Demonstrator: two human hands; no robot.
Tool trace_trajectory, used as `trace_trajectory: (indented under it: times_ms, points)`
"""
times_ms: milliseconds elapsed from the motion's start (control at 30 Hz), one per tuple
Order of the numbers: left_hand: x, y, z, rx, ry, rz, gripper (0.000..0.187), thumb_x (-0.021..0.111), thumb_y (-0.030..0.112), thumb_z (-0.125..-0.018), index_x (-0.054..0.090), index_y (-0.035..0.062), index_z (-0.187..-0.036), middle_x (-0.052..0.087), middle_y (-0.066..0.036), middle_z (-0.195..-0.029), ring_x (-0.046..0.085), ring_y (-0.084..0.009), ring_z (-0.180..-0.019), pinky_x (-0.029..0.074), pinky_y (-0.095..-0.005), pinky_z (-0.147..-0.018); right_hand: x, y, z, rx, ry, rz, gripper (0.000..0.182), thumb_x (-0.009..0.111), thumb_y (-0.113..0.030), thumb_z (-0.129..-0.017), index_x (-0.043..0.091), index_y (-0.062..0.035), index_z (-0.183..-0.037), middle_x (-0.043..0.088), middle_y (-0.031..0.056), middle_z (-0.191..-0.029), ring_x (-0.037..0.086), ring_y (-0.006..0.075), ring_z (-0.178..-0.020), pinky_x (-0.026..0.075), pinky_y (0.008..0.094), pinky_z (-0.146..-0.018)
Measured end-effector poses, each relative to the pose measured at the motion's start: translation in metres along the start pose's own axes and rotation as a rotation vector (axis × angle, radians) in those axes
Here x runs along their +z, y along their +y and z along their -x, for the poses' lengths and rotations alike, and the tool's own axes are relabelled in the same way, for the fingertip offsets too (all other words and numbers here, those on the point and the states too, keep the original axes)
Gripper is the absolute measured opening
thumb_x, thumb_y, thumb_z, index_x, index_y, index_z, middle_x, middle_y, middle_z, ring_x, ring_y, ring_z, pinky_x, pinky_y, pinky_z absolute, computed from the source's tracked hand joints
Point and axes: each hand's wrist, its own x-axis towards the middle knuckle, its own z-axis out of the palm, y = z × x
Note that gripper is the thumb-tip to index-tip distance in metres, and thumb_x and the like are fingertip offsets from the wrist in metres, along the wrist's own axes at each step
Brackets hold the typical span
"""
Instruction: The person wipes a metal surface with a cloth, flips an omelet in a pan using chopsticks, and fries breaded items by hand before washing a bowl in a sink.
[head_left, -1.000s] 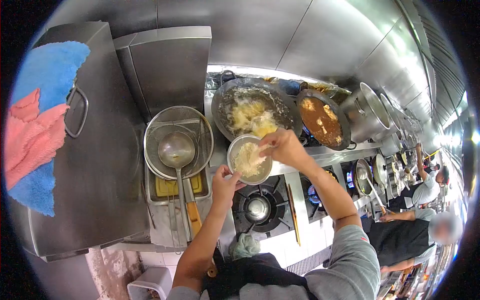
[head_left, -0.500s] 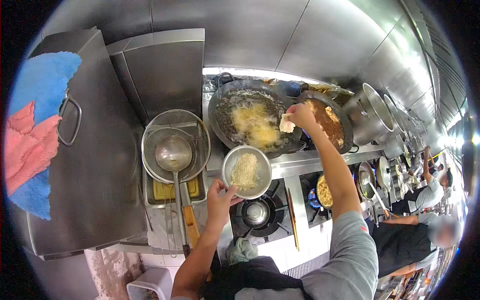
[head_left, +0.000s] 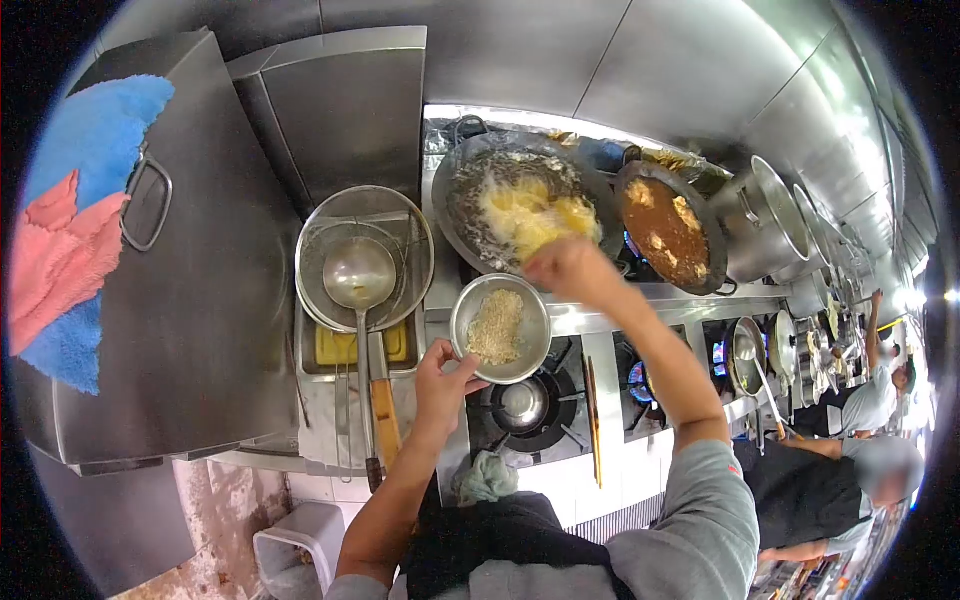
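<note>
My left hand [head_left: 442,385] grips the near left rim of a small steel bowl [head_left: 541,335]. Pale, crumbly food [head_left: 497,328] lies inside it. Above the bowl's far right edge is my right hand [head_left: 566,268], in front of the near rim of a wok [head_left: 455,225]. Its fingers are bunched together and a little blurred; whether they hold anything is hidden. Yellow-white food [head_left: 535,212] froths in the wok's bubbling oil. A second wok [head_left: 708,215] to the right contains brown liquid [head_left: 668,230] with several browned pieces floating in it.
A ladle [head_left: 359,274] rests on strainers [head_left: 310,225] over a tray at left. Chopsticks [head_left: 596,425] lie beside a burner [head_left: 524,403]. Tall steel pots [head_left: 755,225] stand right of the woks. Co-workers [head_left: 815,490] stand farther right. A bin [head_left: 300,545] sits below the counter.
My right hand has moved down and left from between the woks toward the bowl. The pale piece it held is out of sight. The wok's food looks more frothy and spread.
</note>
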Motion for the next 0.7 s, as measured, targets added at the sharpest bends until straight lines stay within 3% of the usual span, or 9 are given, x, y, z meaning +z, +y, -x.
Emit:
trace_trajectory:
  times_ms: [33,67,100,133,233,333,433,533,700]
  points:
    - [0.002,-0.002,-0.002,0.002,-0.018,0.009,0.015,0.059,0.003,-0.081,0.044,0.0045,-0.081,0.051,-0.004,-0.087,0.061,-0.0160,-0.074,0.058,-0.0302,-0.061,0.012,-0.012,0.010,-0.015,-0.115,0.114,0.016,0.066,-0.017,-0.071,0.068,-0.0079,-0.085,0.065,0.0091,-0.085,0.061,0.0256,-0.074,0.049,0.0356,-0.069]
    - [0.004,-0.006,-0.003,0.001,-0.025,0.011,0.015,0.059,0.003,-0.081,0.044,0.0045,-0.081,0.051,-0.004,-0.087,0.061,-0.0160,-0.074,0.058,-0.0302,-0.061,0.015,-0.033,0.020,0.140,-0.236,0.198,0.026,0.065,-0.020,-0.072,0.065,-0.0094,-0.095,0.064,0.0082,-0.090,0.058,0.0255,-0.085,0.047,0.0373,-0.073]
    - [0.005,-0.009,-0.005,0.019,-0.031,-0.003,0.015,0.059,0.003,-0.081,0.044,0.0044,-0.081,0.051,-0.004,-0.087,0.061,-0.0162,-0.073,0.059,-0.0305,-0.061,0.028,-0.040,0.028,0.091,-0.194,0.372,0.033,0.064,-0.020,-0.072,0.060,-0.0083,-0.103,0.061,0.0097,-0.091,0.055,0.0276,-0.089,0.045,0.0370,-0.077]
    - [0.007,-0.011,-0.006,0.037,-0.039,-0.018,0.015,0.059,0.003,-0.081,0.043,0.0043,-0.080,0.051,-0.004,-0.087,0.061,-0.0163,-0.071,0.059,-0.0307,-0.061,0.038,-0.045,0.032,0.099,-0.191,0.378,0.033,0.064,-0.020,-0.072,0.060,-0.0083,-0.103,0.061,0.0097,-0.091,0.055,0.0276,-0.089,0.045,0.0370,-0.077]
    - [0.018,-0.013,-0.004,0.068,-0.026,-0.029,0.015,0.058,0.003,-0.082,0.043,0.0044,-0.080,0.051,-0.005,-0.088,0.061,-0.0165,-0.071,0.059,-0.0319,-0.062,0.060,-0.052,0.039,0.343,0.106,0.372,0.033,0.067,-0.016,-0.069,0.057,-0.0040,-0.097,0.056,0.0129,-0.088,0.053,0.0310,-0.084,0.044,0.0382,-0.077]
    - [0.018,-0.018,-0.005,0.040,-0.045,0.027,0.015,0.058,0.002,-0.082,0.043,0.0026,-0.080,0.048,-0.005,-0.084,0.059,-0.0142,-0.071,0.059,-0.0287,-0.061,0.068,-0.055,0.039,0.445,0.117,0.352,0.034,0.069,-0.012,-0.066,0.056,-0.0034,-0.096,0.056,0.0133,-0.090,0.053,0.0310,-0.084,0.044,0.0386,-0.076]
    - [0.018,-0.016,-0.005,0.033,-0.012,0.062,0.015,0.058,0.002,-0.082,0.043,0.0028,-0.080,0.047,-0.004,-0.081,0.058,-0.0138,-0.071,0.059,-0.0289,-0.060,0.069,-0.057,0.037,0.394,0.064,0.238,0.031,0.069,-0.009,-0.065,0.056,-0.0030,-0.093,0.057,0.0137,-0.089,0.054,0.0307,-0.087,0.044,0.0387,-0.077]
    - [0.012,-0.020,-0.009,0.080,0.011,0.039,0.015,0.058,0.002,-0.081,0.043,0.0029,-0.080,0.049,-0.005,-0.079,0.058,-0.0137,-0.070,0.059,-0.0287,-0.059,0.079,-0.051,0.031,0.448,0.144,0.146,0.031,0.068,-0.012,-0.067,0.056,-0.0038,-0.094,0.056,0.0148,-0.093,0.051,0.0306,-0.093,0.045,0.0392,-0.077]
    - [0.008,-0.016,-0.006,0.084,0.006,0.025,0.017,0.058,0.001,-0.080,0.041,0.0025,-0.079,0.049,-0.006,-0.085,0.059,-0.0160,-0.072,0.059,-0.0292,-0.059,0.095,-0.050,0.020,0.569,0.101,0.212,0.024,0.066,-0.015,-0.070,0.061,-0.0029,-0.091,0.061,0.0146,-0.090,0.054,0.0299,-0.091,0.043,0.0380,-0.081]
